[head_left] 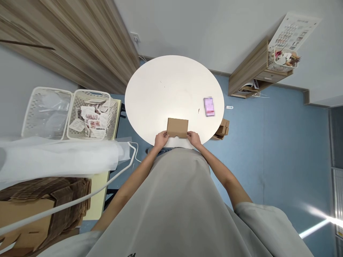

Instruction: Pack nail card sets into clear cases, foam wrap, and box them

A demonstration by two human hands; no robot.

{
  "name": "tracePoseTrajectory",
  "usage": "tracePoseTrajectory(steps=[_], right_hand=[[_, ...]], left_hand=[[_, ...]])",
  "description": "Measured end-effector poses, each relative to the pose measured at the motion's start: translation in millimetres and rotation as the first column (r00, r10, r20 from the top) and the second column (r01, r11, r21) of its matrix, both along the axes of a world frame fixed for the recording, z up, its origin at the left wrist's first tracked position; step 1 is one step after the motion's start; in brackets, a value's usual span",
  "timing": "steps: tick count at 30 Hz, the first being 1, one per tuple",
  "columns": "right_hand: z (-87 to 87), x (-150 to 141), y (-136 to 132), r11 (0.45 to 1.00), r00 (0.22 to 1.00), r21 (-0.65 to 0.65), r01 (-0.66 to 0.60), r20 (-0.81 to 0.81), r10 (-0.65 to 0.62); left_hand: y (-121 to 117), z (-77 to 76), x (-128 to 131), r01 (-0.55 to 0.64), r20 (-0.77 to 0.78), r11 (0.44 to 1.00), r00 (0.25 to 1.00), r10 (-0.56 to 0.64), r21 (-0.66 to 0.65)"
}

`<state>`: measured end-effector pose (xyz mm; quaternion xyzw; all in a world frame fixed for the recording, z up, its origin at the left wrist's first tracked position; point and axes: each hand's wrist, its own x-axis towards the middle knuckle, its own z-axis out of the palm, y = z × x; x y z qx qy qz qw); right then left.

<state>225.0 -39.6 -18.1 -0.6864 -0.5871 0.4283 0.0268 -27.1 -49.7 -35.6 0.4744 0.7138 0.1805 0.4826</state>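
Observation:
A small brown cardboard box, its lid down, lies on the white oval table close to the edge by my body. My left hand pinches the box's near left corner. At the near right corner, my right hand has its fingers closed on the same box. The fingertips of both hands are partly hidden against its sides. A phone with a blurred pinkish screen rests further right on the tabletop.
On the left, a pale yellow table bears white baskets of packets, a white plastic roll and stacked flat cardboard. More small boxes are low beside the table's right edge. A wooden cabinet stands at the right wall.

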Motion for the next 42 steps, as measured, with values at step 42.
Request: tracePoseTrajectory(steps=[42], right_hand=[[-13.0, 21, 13, 0.938, 0.841, 0.168, 0.303, -0.51, -0.18]], left_hand=[[24, 11.3, -17, -0.055, 0.241, 0.988, 0.97, 0.018, 0.145]])
